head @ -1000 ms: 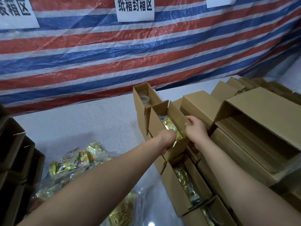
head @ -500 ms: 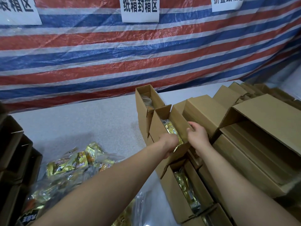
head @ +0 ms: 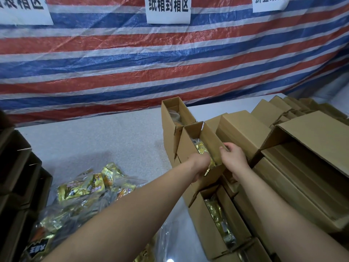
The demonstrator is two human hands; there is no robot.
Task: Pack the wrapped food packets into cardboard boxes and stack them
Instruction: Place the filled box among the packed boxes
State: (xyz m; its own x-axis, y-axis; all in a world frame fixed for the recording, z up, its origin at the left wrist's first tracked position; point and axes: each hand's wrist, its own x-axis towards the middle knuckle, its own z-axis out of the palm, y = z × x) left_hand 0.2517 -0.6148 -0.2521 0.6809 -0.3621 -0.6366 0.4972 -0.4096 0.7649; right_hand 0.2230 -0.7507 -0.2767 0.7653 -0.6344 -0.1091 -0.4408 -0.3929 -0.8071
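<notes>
A narrow open cardboard box [head: 190, 146] stands tilted on top of the row of boxes, with gold food packets [head: 201, 148] inside. My left hand [head: 201, 163] grips its near end, fingers curled over the edge onto the packets. My right hand [head: 233, 157] grips the box's right wall. Behind it stands another open box [head: 170, 118] with a packet inside. Below, an open box [head: 205, 227] lies filled with gold packets. A heap of loose gold packets [head: 85, 190] in clear plastic lies at the lower left.
Closed and flat cardboard boxes [head: 243, 129] are piled at the right, with a large open carton [head: 311, 140] beside them. Dark empty boxes [head: 17, 167] stack at the left edge. A striped tarp [head: 170, 63] with paper signs hangs behind the grey table [head: 94, 140].
Both hands stay on the tilted box; the right hand has shifted slightly along its right wall. The camera has tipped a little, so the scene sits lower in view.
</notes>
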